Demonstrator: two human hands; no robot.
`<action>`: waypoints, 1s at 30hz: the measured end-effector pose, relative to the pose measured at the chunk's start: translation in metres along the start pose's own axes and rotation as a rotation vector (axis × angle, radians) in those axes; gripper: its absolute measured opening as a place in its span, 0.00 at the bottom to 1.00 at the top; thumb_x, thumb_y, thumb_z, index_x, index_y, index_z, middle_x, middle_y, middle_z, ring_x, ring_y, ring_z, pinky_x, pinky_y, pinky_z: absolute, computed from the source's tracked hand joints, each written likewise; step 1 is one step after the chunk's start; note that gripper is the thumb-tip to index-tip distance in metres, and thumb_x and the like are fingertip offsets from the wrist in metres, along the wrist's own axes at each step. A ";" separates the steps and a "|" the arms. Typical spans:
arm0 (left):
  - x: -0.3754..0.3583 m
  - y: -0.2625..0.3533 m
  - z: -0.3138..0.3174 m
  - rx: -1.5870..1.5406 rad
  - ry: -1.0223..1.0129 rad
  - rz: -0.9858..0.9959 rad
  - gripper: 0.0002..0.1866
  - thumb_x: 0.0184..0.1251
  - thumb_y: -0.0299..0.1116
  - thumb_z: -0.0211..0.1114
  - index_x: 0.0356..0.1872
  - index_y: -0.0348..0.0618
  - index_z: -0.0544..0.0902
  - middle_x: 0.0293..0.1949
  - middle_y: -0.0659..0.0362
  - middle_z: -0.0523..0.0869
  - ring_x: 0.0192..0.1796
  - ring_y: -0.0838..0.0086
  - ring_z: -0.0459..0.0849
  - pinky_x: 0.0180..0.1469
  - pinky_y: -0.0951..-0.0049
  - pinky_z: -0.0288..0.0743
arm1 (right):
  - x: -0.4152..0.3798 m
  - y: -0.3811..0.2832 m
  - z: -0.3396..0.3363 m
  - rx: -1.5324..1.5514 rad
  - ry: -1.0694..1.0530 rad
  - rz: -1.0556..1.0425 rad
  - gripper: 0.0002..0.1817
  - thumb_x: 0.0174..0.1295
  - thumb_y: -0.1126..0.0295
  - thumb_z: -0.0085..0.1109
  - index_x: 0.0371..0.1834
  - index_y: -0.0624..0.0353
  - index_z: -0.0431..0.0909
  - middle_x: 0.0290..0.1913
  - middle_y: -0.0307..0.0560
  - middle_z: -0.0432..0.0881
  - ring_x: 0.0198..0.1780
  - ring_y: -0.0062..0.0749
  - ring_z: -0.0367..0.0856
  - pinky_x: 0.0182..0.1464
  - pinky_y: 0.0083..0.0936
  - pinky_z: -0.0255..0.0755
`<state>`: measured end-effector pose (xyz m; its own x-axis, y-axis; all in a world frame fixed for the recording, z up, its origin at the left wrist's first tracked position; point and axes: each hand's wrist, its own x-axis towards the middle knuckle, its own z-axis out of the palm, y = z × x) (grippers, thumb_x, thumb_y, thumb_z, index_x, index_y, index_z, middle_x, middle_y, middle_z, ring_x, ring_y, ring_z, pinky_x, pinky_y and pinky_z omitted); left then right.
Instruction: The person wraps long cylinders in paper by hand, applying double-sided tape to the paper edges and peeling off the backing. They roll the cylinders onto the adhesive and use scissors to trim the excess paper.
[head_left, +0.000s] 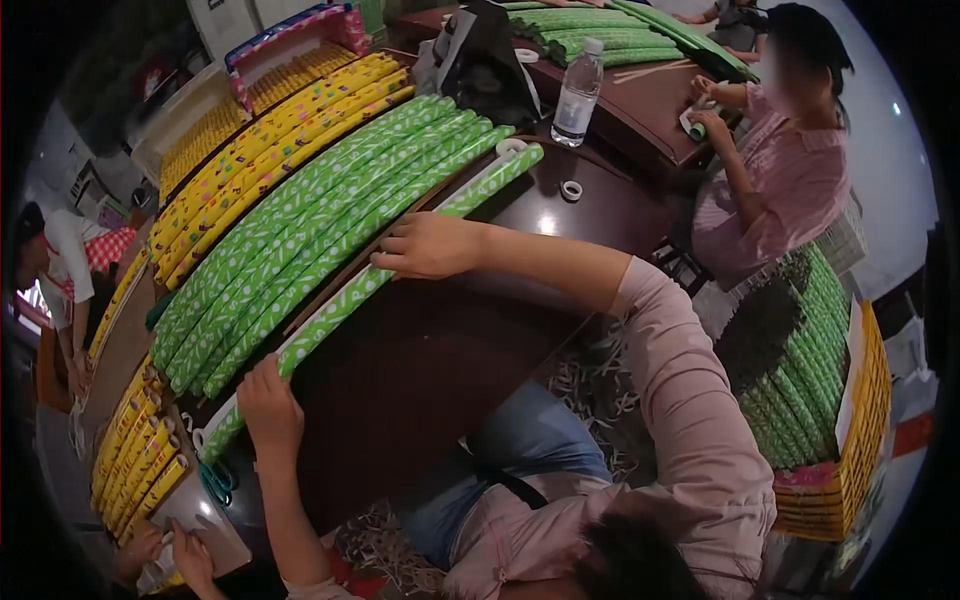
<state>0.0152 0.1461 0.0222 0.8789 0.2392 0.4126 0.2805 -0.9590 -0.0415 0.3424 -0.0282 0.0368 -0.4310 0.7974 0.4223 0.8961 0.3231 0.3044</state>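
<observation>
A long green wrapping paper roll (340, 308) with a white pattern lies slantwise on the dark table in front of me. My left hand (268, 400) closes round it near its lower left end. Farther up, my right hand (432, 246) has its fingers curled over the same roll. Just beyond it, several similar green rolls (290, 240) lie side by side. A white tape ring (512, 147) sits by the roll's upper end, and a white ring-like piece (197, 438) shows near its lower end.
Yellow patterned rolls (270, 150) lie behind the green ones, and more yellow rolls (140, 455) at lower left. A water bottle (577, 95) and a tape roll (571, 191) stand on the table. At right are a co-worker (775, 170) and a yellow basket (868, 430) of green rolls.
</observation>
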 end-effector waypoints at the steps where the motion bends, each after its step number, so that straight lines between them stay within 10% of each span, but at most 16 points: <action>1: -0.002 0.006 -0.017 0.027 0.015 -0.042 0.23 0.57 0.20 0.61 0.56 0.34 0.71 0.48 0.47 0.78 0.48 0.51 0.76 0.51 0.54 0.68 | 0.002 -0.005 -0.015 -0.005 0.006 0.019 0.20 0.61 0.60 0.57 0.53 0.57 0.70 0.37 0.43 0.74 0.37 0.37 0.77 0.43 0.35 0.71; 11: -0.047 0.084 -0.017 -0.273 -0.065 -0.028 0.22 0.53 0.23 0.63 0.53 0.34 0.75 0.46 0.45 0.78 0.49 0.49 0.76 0.53 0.50 0.68 | -0.090 -0.122 -0.094 0.117 -0.094 0.058 0.18 0.62 0.66 0.52 0.55 0.60 0.71 0.36 0.42 0.73 0.36 0.33 0.75 0.41 0.31 0.69; 27: -0.063 0.147 -0.065 -0.481 -0.300 -0.180 0.23 0.59 0.25 0.64 0.57 0.34 0.73 0.49 0.45 0.77 0.53 0.50 0.74 0.55 0.49 0.67 | -0.124 -0.124 -0.090 0.115 -0.206 0.263 0.22 0.60 0.52 0.60 0.51 0.53 0.71 0.44 0.40 0.73 0.41 0.31 0.75 0.44 0.30 0.68; 30: -0.091 0.126 -0.035 -0.294 -0.145 0.063 0.26 0.57 0.27 0.67 0.59 0.34 0.75 0.52 0.47 0.78 0.54 0.53 0.76 0.55 0.52 0.69 | -0.119 -0.134 -0.095 0.036 -0.214 0.289 0.22 0.58 0.53 0.61 0.50 0.53 0.72 0.48 0.40 0.73 0.45 0.30 0.73 0.46 0.29 0.68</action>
<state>-0.0428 -0.0015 0.0115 0.9427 0.1769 0.2829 0.1189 -0.9704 0.2104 0.2631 -0.2144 0.0269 -0.1310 0.9460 0.2966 0.9825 0.0838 0.1665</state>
